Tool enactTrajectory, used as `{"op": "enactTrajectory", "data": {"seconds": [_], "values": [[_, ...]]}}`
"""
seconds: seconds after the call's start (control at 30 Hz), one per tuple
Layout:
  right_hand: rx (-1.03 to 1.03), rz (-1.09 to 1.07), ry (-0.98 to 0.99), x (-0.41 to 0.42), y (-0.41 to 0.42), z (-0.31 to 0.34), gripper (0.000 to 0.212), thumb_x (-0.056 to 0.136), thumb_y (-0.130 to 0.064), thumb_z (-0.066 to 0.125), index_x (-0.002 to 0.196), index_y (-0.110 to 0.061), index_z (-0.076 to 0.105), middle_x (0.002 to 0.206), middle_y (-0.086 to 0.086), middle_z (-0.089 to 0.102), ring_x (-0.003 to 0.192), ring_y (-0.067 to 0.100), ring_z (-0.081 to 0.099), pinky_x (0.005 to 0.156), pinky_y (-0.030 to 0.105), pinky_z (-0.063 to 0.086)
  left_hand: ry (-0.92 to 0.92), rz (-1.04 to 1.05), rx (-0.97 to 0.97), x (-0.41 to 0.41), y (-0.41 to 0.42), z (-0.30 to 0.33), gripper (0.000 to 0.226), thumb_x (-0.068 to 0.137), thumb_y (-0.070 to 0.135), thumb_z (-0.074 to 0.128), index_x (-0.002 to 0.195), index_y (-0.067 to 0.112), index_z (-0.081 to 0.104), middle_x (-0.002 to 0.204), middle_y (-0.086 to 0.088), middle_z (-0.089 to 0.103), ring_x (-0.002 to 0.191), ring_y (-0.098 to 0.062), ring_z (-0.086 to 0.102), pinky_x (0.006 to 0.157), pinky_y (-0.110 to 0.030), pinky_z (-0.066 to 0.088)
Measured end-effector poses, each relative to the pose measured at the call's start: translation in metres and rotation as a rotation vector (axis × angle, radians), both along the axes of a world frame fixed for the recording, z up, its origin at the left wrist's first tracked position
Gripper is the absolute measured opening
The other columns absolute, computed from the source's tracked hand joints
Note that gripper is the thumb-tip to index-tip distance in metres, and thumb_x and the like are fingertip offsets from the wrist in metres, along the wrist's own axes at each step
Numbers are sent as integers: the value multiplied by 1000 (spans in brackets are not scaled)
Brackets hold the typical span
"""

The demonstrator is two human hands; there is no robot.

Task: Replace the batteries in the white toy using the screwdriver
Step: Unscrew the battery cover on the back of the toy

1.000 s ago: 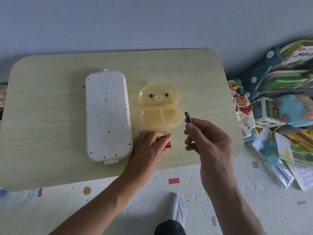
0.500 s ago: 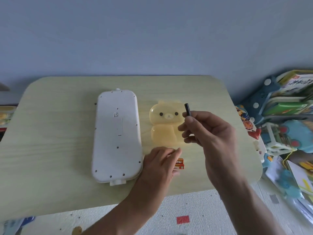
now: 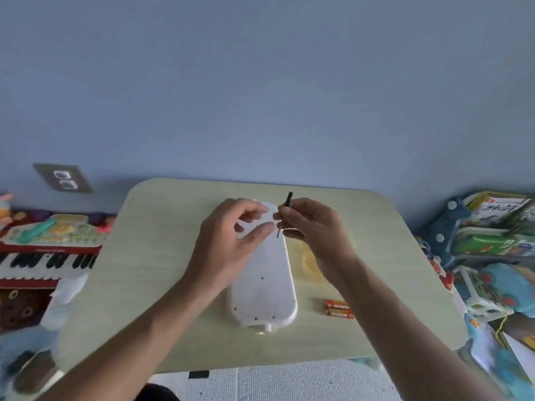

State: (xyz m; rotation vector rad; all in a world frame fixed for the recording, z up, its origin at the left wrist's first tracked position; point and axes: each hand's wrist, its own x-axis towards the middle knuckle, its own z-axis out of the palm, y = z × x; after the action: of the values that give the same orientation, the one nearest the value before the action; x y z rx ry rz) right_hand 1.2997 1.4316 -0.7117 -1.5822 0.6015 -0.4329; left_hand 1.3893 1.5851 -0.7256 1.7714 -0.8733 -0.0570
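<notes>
Opening step: right hand (image 3: 314, 227) is pinching the screwdriver (image 3: 285, 211) tip-down over the far end of the white toy (image 3: 265, 273) lying back-up mid-table (image 3: 162, 256), left hand (image 3: 231, 235) hovering loosely open and empty, spare batteries (image 3: 338, 309) waiting just beside; next, seat the tip in the cover screw.

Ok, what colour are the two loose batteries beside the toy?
Orange-red with gold ends, batteries seen in the head view.
</notes>
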Motion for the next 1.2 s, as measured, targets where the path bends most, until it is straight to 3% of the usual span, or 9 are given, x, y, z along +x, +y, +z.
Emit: {"op": "enactTrajectory", "data": {"seconds": [0.07, 0.23, 0.3, 0.37, 0.53, 0.73, 0.83, 1.0, 1.2], "values": [[-30, -25, 43, 13, 1, -5, 9, 92, -12, 69, 97, -8, 75, 94, 15, 78, 78, 16, 69, 81, 36, 56, 122, -27, -7, 27, -7, 1, 20, 87, 22, 75, 106, 19, 72, 97, 6, 70, 87, -2, 64, 73, -10, 46], [-48, -21, 19, 47, 1, -25, 13, 94, -7, 64, 98, -3, 76, 83, 8, 76, 73, 16, 66, 74, 29, 55, 267, -213, 46, 68, -33, -12, 28, 93, 16, 68, 120, 17, 71, 90, 11, 70, 79, 2, 65, 82, -19, 52], [-47, -5, -7, 52, 0, -38, 14, 96, -8, 64, 98, -2, 77, 81, 7, 73, 72, 15, 64, 71, 26, 55, 252, -235, 58, 73, -46, -21, 22, 92, 16, 69, 113, 19, 75, 87, 14, 71, 77, -1, 66, 83, -24, 55], [-50, 16, -24, 55, -3, -49, 14, 97, -10, 64, 96, -6, 77, 79, 5, 74, 72, 15, 64, 71, 27, 55, 241, -225, 47, 76, -55, -29, 17, 92, 17, 70, 107, 19, 78, 89, 17, 74, 79, 1, 68, 79, -21, 56], [-72, 23, -55, 58, -12, -59, 16, 96, -9, 64, 91, -13, 79, 75, -3, 76, 72, 10, 66, 75, 29, 57, 271, -233, -17, 79, -59, -40, 17, 94, 17, 66, 107, 17, 78, 92, 14, 77, 81, 2, 67, 80, -20, 51], [-88, 27, -74, 56, -9, -70, 16, 95, -8, 64, 91, -10, 79, 81, 3, 78, 73, 8, 67, 74, 24, 54, 261, -254, -42, 79, -57, -49, 17, 94, 14, 66, 106, 13, 78, 93, 2, 77, 75, 1, 66, 77, -25, 50], [-114, 30, -92, 56, -10, -73, 14, 96, -10, 65, 93, -11, 79, 87, 9, 79, 81, 12, 71, 80, 30, 57, 245, -251, -62, 76, -57, -52, 17, 93, 12, 67, 106, 11, 78, 94, -1, 77, 71, -2, 66, 73, -25, 52], [-110, 33, -113, 53, -8, -71, 11, 92, -12, 70, 96, -13, 80, 89, 3, 81, 85, 9, 74, 80, 24, 57, 269, -226, -101, 74, -58, -53, 11, 89, 9, 72, 97, 11, 79, 88, 1, 79, 71, -8, 69, 71, -19, 53], [-129, 1, -86, 52, -7, -72, 7, 88, -21, 76, 85, -19, 82, 74, 6, 75, 69, 6, 55, 66, 27, 45, 325, -194, -149, 71, -57, -52, 4, 83, 10, 78, 86, 12, 78, 86, -1, 79, 77, -19, 74, 74, -25, 58]]}}
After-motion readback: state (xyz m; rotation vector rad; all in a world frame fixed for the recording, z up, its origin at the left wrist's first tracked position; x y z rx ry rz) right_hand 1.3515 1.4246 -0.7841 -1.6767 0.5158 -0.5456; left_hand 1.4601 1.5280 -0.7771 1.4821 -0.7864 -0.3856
